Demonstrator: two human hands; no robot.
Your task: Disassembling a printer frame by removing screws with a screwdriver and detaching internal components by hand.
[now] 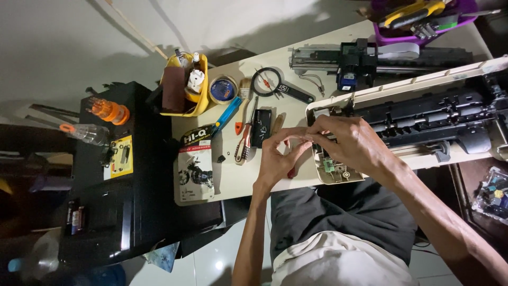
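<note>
Now both hands meet at the left end of the opened printer chassis (423, 114): the right hand (352, 143) curls over its corner, fingers bent on the frame, while the left hand (278, 159), at its nine o'clock, pinches something too small to tell.

Two hands, left (277, 161) and right (353, 142), are working at one opened printer chassis (423, 119). Lying on the worktop (238, 175): one magnifying glass (266, 82), one blue-handled tool (227, 114), one brush (244, 90), one yellow tub (198, 103), one purple tray (418, 24).
</note>
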